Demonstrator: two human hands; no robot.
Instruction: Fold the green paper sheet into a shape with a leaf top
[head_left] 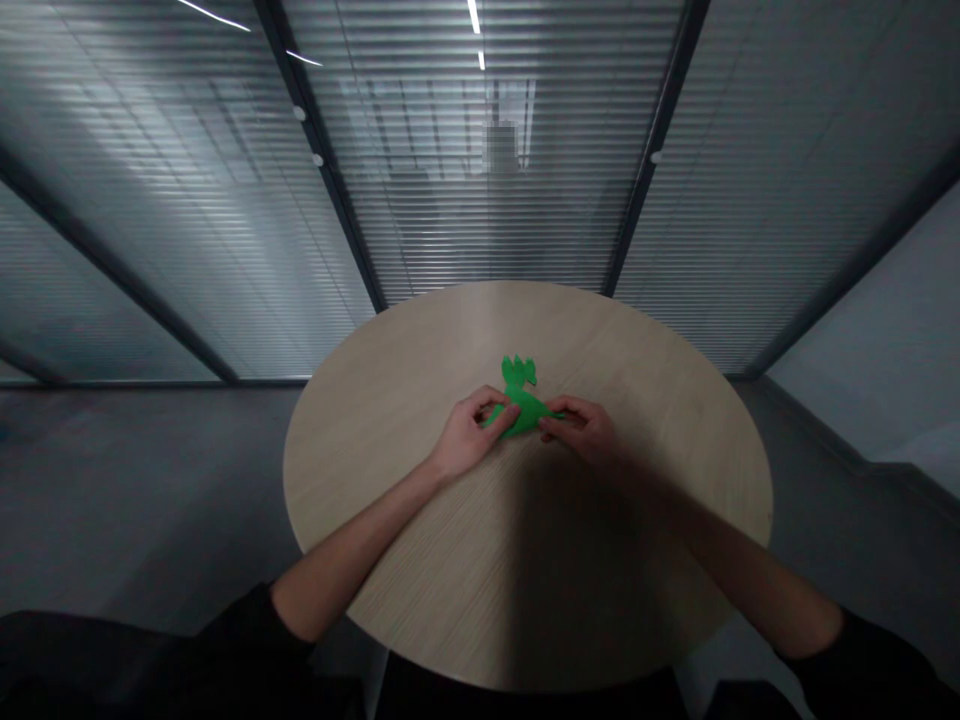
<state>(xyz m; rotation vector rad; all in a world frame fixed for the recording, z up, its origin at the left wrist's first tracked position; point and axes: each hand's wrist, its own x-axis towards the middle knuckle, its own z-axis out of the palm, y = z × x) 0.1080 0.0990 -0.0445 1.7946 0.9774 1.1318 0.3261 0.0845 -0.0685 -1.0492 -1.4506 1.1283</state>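
Observation:
A bright green, flat-looking piece [525, 408] is held just above or against the middle of the table. Its far end spreads into several short, pointed lobes, and a narrow neck joins them to a wider body. I cannot tell what it is made of. With thumb on top, my left hand [474, 425] pinches the left side of the body. On the other side, my right hand [581, 425] grips the thin right tip between thumb and fingers. My fingers hide parts of both side edges.
Beneath my hands is a round, light wood-grain table [420, 560], with my shadow across its near right part. Behind it stands a glass partition with horizontal blinds [480, 220] and dark frames. A pale wall [885, 340] rises at the right above grey floor [150, 500].

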